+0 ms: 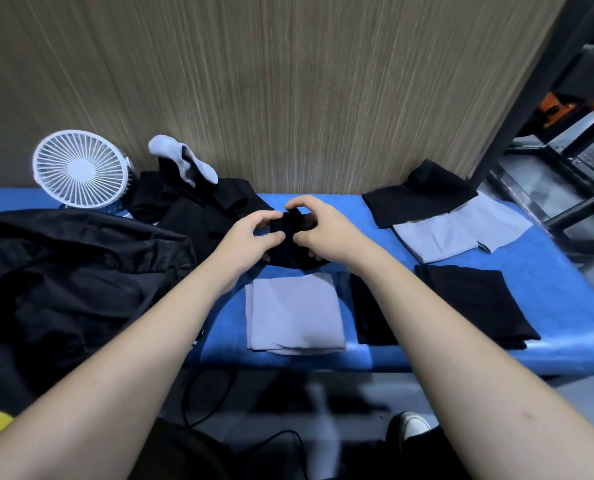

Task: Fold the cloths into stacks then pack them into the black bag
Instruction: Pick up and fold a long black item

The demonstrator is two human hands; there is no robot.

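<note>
My left hand (252, 233) and my right hand (318, 226) both grip a small black cloth (288, 245), held bunched just above the blue table (565, 289). In front of my hands lies a folded grey cloth (293, 311). Two folded black cloths lie to its right, a narrow one (370, 313) and a wider one (475, 303). At the back right, a folded black cloth (423, 194) overlaps a grey one (458, 230). An unfolded pile of black and grey cloths (188, 188) sits at the back left. The black bag (70, 271) lies crumpled on the left.
A white desk fan (81, 168) stands at the back left against the wood-grain wall (288, 81). A dark metal frame (548, 81) rises at the right. Black cables (198, 400) and a shoe (413, 427) are on the floor below the table's front edge.
</note>
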